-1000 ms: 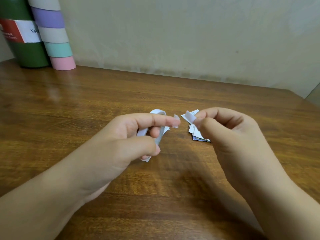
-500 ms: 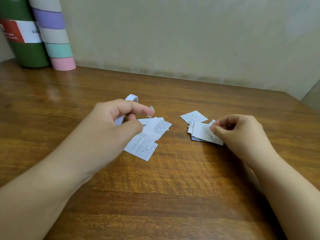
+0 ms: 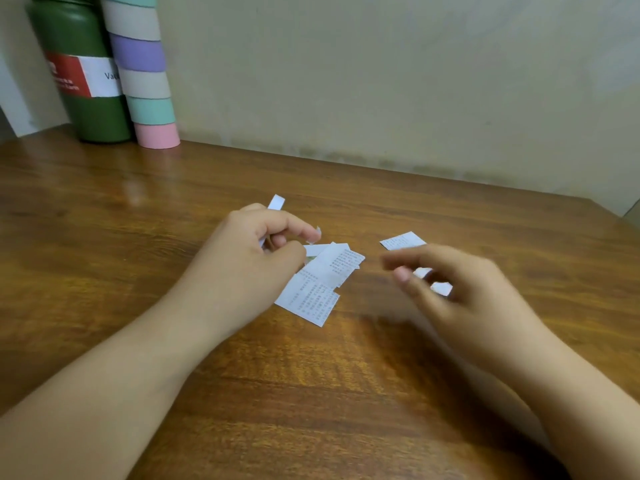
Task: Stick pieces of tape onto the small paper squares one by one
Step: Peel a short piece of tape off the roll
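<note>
My left hand (image 3: 242,258) is shut on a white strip of tape (image 3: 276,203), whose end pokes up behind the knuckles. A small torn tape piece (image 3: 318,233) clings to its index fingertip. Beside that hand lies a pile of printed paper squares (image 3: 322,282) on the wooden table (image 3: 311,393). My right hand (image 3: 467,299) hovers blurred to the right, fingers apart and holding nothing. It partly hides a second pile of squares (image 3: 441,289). One single square (image 3: 401,240) lies just beyond it.
A green bottle (image 3: 86,81) and a tall stack of pastel tape rolls (image 3: 145,74) stand at the back left against the wall. The table's back right corner (image 3: 606,209) is near my right hand.
My right hand pressed down on the right pile of squares, then lifted off it with fingers spread, moving left. My left hand shifted left with the tape strip, uncovering the left pile.
</note>
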### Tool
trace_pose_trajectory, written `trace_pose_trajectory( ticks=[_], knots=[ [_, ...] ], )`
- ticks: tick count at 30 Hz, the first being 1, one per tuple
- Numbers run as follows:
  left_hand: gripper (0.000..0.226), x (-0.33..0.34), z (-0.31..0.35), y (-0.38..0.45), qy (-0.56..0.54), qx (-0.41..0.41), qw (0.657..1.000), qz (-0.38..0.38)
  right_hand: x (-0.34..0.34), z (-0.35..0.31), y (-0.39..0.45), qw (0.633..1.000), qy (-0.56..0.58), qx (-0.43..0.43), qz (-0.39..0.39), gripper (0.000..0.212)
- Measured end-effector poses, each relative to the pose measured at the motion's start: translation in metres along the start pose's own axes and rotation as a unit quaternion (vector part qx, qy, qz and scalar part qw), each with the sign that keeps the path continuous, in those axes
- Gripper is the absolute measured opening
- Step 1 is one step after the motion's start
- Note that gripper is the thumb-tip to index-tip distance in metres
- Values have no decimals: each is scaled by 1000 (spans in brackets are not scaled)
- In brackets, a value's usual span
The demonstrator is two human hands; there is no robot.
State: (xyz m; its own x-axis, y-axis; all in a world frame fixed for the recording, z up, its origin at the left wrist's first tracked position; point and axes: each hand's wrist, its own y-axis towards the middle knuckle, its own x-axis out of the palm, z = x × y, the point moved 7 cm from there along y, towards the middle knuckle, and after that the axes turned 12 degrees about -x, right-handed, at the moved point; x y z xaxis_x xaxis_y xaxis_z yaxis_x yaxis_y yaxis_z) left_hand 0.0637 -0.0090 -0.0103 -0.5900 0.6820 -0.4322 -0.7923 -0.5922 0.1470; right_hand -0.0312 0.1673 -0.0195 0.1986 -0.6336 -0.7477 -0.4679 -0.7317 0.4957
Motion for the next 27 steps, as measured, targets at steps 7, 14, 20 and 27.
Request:
trace_pose_trajectory(
  ticks=[7,14,20,27],
  knots=[
    [29,-4,0,0,-14,-2,1000,3,59,-32,-2,974,-37,-105,-199,32],
    [29,-1,-1,-1,-37,-13,999,-23,25,-15,-8,988,-21,-38,-151,21],
    [25,15,2,-6,-119,-42,982,-142,11,-16,-5,999,27,-10,-38,21],
    [26,34,6,-17,-76,-2,972,-222,11,-33,0,985,170,-22,36,19]
  ],
)
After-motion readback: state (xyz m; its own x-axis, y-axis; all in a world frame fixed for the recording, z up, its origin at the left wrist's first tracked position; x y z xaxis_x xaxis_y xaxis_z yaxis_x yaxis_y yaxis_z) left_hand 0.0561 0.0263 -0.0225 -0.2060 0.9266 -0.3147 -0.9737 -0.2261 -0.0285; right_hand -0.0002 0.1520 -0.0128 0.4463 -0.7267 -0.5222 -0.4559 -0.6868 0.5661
